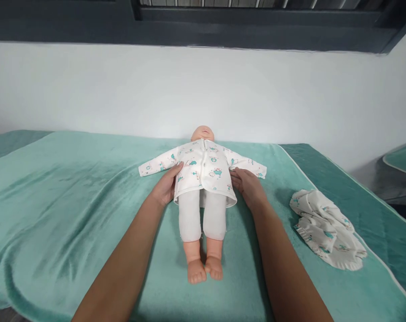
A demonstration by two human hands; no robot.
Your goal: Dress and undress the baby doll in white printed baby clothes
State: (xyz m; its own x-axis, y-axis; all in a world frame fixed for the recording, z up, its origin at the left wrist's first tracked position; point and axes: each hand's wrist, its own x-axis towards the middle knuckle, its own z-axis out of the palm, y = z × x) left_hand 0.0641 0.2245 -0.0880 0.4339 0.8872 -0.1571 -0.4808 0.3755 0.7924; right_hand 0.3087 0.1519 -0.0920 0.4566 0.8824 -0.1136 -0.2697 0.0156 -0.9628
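A baby doll (203, 134) lies on its back on a teal blanket (71, 192), head toward the wall. It wears a white printed shirt (204, 167) and plain white leggings (203, 219); its bare feet point at me. My left hand (165, 185) rests against the shirt's left side at the doll's waist, fingers together and stretched along the cloth. My right hand (246, 185) lies against the shirt's right side, fingers tucked toward the hem. Whether either hand grips the fabric is hidden.
A crumpled white printed garment (326, 228) lies on the blanket to the right of the doll. A darker teal cover (373, 210) runs along the right edge. A white wall (203, 89) stands close behind the doll's head.
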